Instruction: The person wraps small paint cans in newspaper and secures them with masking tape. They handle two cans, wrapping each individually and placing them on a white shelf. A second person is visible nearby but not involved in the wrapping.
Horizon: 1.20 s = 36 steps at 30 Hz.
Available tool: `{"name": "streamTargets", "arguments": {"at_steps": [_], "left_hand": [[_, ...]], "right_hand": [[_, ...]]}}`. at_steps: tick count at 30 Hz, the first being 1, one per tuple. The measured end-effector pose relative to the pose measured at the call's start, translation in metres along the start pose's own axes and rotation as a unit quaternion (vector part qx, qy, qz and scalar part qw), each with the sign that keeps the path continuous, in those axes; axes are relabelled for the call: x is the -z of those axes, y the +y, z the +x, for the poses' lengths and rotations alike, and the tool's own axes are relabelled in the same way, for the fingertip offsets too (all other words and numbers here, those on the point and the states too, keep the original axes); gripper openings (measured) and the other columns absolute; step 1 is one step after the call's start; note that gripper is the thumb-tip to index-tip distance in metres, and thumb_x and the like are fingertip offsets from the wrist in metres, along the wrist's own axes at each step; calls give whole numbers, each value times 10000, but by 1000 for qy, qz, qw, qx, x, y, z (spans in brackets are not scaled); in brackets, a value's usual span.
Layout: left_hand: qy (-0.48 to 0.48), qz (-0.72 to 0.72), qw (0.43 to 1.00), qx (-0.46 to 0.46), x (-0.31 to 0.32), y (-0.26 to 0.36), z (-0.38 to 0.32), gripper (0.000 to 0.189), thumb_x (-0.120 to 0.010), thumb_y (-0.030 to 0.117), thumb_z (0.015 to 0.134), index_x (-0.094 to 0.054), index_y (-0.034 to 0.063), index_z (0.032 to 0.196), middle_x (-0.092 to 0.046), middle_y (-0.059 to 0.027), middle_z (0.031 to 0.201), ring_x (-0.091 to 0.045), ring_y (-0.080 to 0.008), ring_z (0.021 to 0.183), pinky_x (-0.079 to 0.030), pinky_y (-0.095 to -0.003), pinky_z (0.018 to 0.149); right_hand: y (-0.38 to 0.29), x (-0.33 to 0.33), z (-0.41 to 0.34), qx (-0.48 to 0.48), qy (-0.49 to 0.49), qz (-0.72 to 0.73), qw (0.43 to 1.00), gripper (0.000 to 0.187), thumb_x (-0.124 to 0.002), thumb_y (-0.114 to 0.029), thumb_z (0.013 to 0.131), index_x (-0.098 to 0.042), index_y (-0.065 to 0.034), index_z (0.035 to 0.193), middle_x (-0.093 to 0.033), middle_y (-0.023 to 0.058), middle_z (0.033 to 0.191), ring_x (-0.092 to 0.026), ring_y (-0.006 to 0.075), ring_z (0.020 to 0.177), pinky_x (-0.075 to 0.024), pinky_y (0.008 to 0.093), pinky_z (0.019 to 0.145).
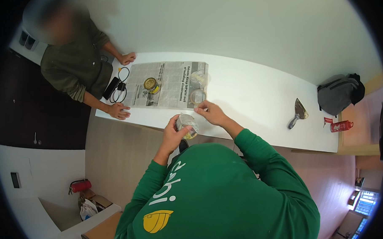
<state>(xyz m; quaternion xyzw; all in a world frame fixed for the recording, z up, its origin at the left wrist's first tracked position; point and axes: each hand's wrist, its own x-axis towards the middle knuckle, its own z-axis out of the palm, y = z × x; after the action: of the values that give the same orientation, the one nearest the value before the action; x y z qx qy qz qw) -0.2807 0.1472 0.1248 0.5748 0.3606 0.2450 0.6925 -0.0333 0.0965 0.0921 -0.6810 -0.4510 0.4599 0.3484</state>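
Observation:
My left hand (172,136) grips a rounded jar-like object wrapped in newspaper (186,121) just off the front edge of the white table. Its thumb presses across the wrapping, and a yellowish patch shows at the lower end. My right hand (212,114) is at the table's front edge, fingertips beside a roll of tape (191,97) that lies on a spread newspaper sheet (172,84). Whether those fingers pinch something thin is too small to tell. Behind the tape lies a crumpled pale wad (197,78). A can or jar with a gold lid (151,85) stands farther left on the newspaper.
A co-worker (76,58) stands at the table's left end, both hands on it, near a black phone (111,88) and coiled cables (122,86). Rightward on the white table (249,90) are a putty knife (297,113), a red bottle or can (341,126) and a grey backpack (338,94).

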Motion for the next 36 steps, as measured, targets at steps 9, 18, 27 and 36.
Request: {"name": "streamTargets", "arguments": {"at_steps": [9,18,27,36], "left_hand": [[58,-219,966,126,39,-5,-14,658,-829,171,934,-527,-32,1482,-679,-160,1338,-680,-265,1206,-547,-402,1044],[42,418,868,-264,45,37,-12,1001,-910,33,642,-494,82,1551,-511,-207,1440,-504,-433,1378,-478,-489,1154],[-99,524,767,-357,50,47,27,973,-880,-33,624,-527,106,1520,-508,-171,1447,-479,-408,1418,-441,-490,1189],[24,580,726,-369,34,-11,139,921,-867,-6,694,-493,107,1528,-498,-173,1424,-457,-425,1423,-437,-499,1181]], "right_hand": [[37,-13,54,104,108,-390,908,208,-722,-217,976,-766,-63,1109,-650,178,1282,-590,439,1222,-563,505,982],[-57,14,-3,70,25,161,984,307,-551,-306,1149,-667,-29,1084,-630,-26,875,-542,100,856,-468,289,834],[-90,34,-25,79,61,150,984,297,-567,-290,1140,-667,-20,1067,-616,-23,860,-537,97,794,-461,277,753],[-38,21,-47,-32,117,182,976,283,-629,-256,1091,-690,20,1077,-656,15,848,-570,107,771,-475,287,721]]}}
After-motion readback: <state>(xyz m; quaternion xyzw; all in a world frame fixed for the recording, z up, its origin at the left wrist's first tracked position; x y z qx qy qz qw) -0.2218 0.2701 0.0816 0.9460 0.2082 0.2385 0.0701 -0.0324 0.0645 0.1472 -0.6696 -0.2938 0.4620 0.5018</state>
